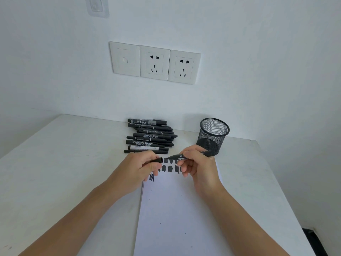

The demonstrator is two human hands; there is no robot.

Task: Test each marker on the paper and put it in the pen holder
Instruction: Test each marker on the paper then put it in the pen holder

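Observation:
My right hand (pixel 195 163) grips an uncapped black marker (pixel 181 157), lying level with its tip pointing left, just above the paper (pixel 177 215). My left hand (pixel 142 165) pinches the marker's black cap (pixel 157 160), its open end facing the tip a short gap away. The white paper carries several black test scribbles near its top edge, partly hidden by my fingers. A pile of several black markers (pixel 150 135) lies on the table behind my hands. The black mesh pen holder (pixel 212 135) stands upright to the right of the pile; no markers show inside it.
The white table (pixel 64 163) meets a white wall at the back, with wall sockets (pixel 155 62) above the marker pile. The table's right edge runs close to the pen holder, and a dark object (pixel 313 239) sits on the floor at lower right.

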